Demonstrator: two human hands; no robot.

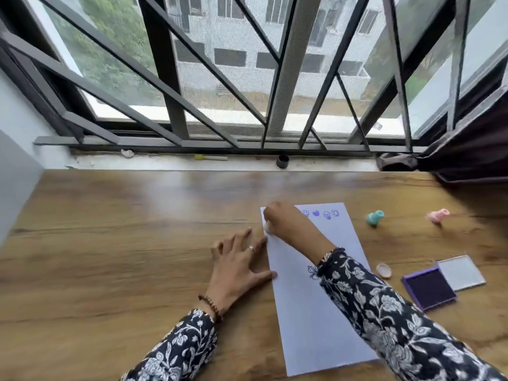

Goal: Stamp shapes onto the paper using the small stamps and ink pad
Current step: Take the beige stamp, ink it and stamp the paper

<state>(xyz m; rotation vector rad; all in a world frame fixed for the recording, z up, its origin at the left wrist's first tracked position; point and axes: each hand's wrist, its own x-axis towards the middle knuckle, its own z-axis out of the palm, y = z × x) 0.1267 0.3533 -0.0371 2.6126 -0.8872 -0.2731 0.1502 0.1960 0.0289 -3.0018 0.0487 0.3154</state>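
A long white paper [308, 320] lies on the wooden table, with several purple prints along its far edge and one near the middle. My right hand [280, 215] is shut on a small pale stamp [268, 228] and holds it down at the paper's far left corner. My left hand [236, 259] lies flat with fingers spread, its fingertips on the paper's left edge. The open purple ink pad [428, 288] sits to the right of the paper, its lid [460, 272] beside it. A teal stamp [375, 218] and a pink stamp [438, 215] lie further right.
A small round cap [384, 270] lies between paper and ink pad. The window sill behind the table holds a yellow-tipped stick [210, 157], a dark cup [282, 161] and a white scrap. A dark curtain [467, 149] hangs at the right.
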